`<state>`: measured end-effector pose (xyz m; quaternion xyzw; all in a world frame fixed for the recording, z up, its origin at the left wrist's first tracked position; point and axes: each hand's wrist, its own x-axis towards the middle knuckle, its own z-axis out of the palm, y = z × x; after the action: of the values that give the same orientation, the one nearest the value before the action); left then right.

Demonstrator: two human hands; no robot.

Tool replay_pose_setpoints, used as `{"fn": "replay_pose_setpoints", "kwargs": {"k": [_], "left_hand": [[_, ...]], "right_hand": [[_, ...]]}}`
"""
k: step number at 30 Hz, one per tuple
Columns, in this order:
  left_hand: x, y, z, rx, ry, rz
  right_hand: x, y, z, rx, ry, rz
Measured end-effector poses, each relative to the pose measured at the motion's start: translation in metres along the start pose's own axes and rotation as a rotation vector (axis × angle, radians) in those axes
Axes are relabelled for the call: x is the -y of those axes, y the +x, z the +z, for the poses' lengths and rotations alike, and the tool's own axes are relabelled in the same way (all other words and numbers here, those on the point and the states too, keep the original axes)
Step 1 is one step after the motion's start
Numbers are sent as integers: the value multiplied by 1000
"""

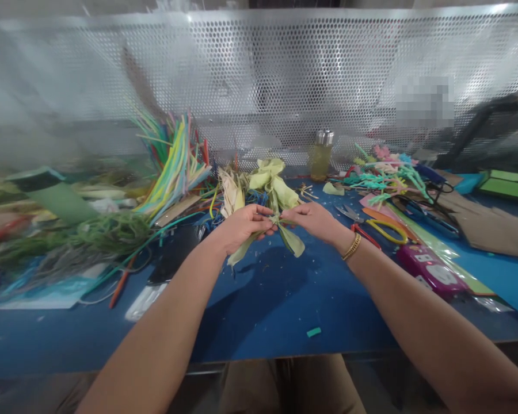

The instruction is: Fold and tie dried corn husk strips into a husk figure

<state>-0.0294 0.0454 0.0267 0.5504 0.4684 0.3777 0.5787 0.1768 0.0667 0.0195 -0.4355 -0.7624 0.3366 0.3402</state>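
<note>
My left hand (pixel 242 227) and my right hand (pixel 313 221) meet above the blue table (pixel 263 299), both pinched on a bundle of pale green-yellow leaf strips (pixel 276 190). The strips fan up behind the hands and hang down in front, one under the left hand (pixel 242 250) and one under the right (pixel 294 240). Between the fingertips the strips are gathered at one point. A gold bracelet (pixel 352 246) sits on my right wrist.
A heap of coloured strips and sticks (pixel 172 167) lies at the left with green fibre (pixel 99 230). At the right are scissors with yellow handles (pixel 382 227), a small jar (pixel 322 154), a purple power strip (pixel 431 270) and cardboard (pixel 492 224). A perforated metal screen (pixel 285 75) backs the table.
</note>
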Motion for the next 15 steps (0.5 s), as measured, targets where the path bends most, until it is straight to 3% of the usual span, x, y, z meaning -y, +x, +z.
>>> {"fn": "replay_pose_setpoints", "kwargs": {"k": [8, 15], "left_hand": [[1, 0, 8, -88, 62, 52], [0, -1, 4, -3, 11, -32]], "right_hand": [[4, -2, 10, 51, 116, -21], [7, -4, 16, 53, 340, 65]]}}
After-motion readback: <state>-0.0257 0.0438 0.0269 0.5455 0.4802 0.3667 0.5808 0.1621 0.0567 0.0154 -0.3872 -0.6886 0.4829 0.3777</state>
